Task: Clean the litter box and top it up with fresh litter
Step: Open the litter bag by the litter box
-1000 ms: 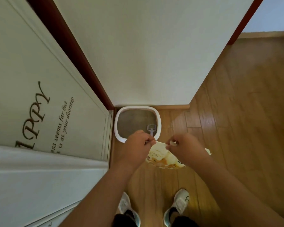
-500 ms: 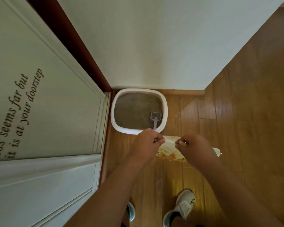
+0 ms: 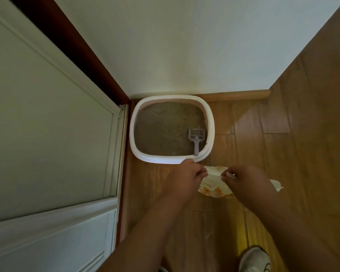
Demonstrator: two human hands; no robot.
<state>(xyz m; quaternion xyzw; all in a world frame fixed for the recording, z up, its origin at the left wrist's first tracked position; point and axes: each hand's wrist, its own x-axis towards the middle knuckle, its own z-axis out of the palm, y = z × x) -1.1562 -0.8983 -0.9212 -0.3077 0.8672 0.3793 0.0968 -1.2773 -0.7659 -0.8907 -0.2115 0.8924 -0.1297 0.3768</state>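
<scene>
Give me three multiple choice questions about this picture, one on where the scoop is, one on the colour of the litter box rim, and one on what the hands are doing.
1. Where does the scoop lie?
A. on the wood floor
B. inside the litter box, near its right side
C. in the left hand

2. What colour is the rim of the litter box?
A. white
B. blue
C. black

3. What are the left hand and right hand doing?
A. both hang idle
B. both grip the scoop
C. each pinches the top edge of the bag

Answers: 1 B, the scoop rests on the litter with its handle toward the near rim. 2 A, the rim shows white all round. 3 C, fingertips of both hands hold the bag's edge between them.
</scene>
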